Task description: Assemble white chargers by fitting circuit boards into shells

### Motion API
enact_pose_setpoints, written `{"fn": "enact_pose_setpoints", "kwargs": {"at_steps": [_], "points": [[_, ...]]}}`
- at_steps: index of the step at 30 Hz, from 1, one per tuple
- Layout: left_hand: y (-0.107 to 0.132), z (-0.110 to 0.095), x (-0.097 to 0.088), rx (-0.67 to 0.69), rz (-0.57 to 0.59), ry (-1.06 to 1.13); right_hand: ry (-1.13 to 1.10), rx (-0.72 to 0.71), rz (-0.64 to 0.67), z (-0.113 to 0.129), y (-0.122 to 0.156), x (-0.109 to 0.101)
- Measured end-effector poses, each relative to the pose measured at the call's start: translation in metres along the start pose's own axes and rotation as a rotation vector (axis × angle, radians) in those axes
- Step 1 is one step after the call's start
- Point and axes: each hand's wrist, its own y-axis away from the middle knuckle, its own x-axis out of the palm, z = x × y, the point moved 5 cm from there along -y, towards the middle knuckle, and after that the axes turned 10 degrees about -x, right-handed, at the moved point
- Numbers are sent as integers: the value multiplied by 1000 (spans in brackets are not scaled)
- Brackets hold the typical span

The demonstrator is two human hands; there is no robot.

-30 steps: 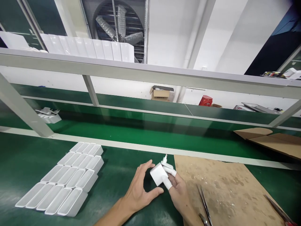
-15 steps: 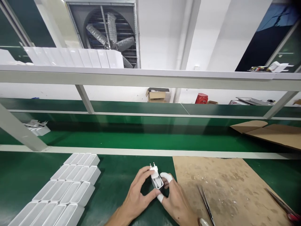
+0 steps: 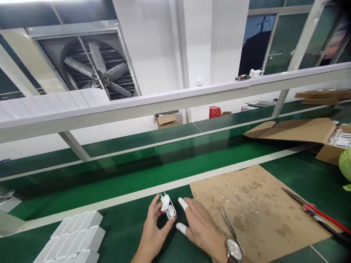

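A small white plug adapter (image 3: 168, 206) with two metal pins stands on the green table near the front edge. My left hand (image 3: 154, 229) curls around its left side, fingers and thumb touching it. My right hand (image 3: 199, 229) lies beside it on the right with fingers stretched out; white finger cots cover the index finger and thumb tips, and a watch sits on the wrist. Whether the right fingers touch the adapter I cannot tell.
White plastic cases (image 3: 74, 237) lie in rows at the lower left. A brown board (image 3: 257, 208) carries tweezers (image 3: 229, 227) and red-handled cutters (image 3: 315, 215). An open cardboard box (image 3: 307, 133) sits at the right. A green conveyor belt (image 3: 142, 168) runs behind, under a grey shelf rail (image 3: 170, 104).
The view has swung up and to the right. The adapter has come down from between both hands onto the table, and my right hand has let go and spread flat beside it.
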Motion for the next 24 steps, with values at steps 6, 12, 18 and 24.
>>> {"fn": "enact_pose_setpoints", "kwargs": {"at_steps": [6,12,18,24], "points": [[-53,-25,33,38,97,107,311,111,49,-27,1,-9],[-85,-36,68,4,99,175,378,157,101,-36,-2,3],[-96,-45,75,-28,37,174,319,182,146,-31,-4,-6],[-99,-43,71,-91,41,207,295,171,207,-28,-9,-20]]}}
